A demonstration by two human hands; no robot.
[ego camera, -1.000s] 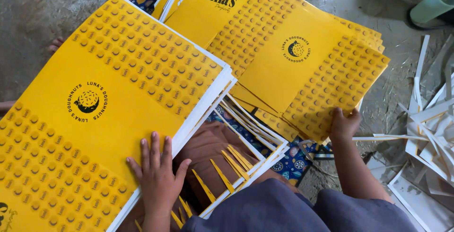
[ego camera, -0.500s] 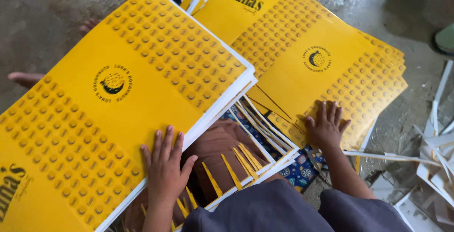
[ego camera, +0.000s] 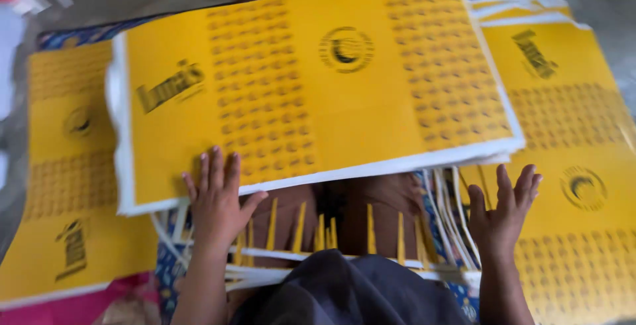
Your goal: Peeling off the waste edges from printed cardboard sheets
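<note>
Left hand [ego camera: 217,196]: open, fingers spread flat on near edge of yellow printed sheet stack [ego camera: 318,80]. Right hand [ego camera: 505,212]: open, flat on right-side yellow sheet stack [ego camera: 576,139], gripping nothing.

- left hand [ego camera: 215,196] is flat, palm down, fingers spread and pointing away, forearm coming straight up from below
- right hand [ego camera: 505,211] same deal, open with splayed fingers

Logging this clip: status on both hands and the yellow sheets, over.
Left hand flat on centre stack of yellow printed sheets, open. Right hand spread on right-side stack, open. Nothing between them.
</note>
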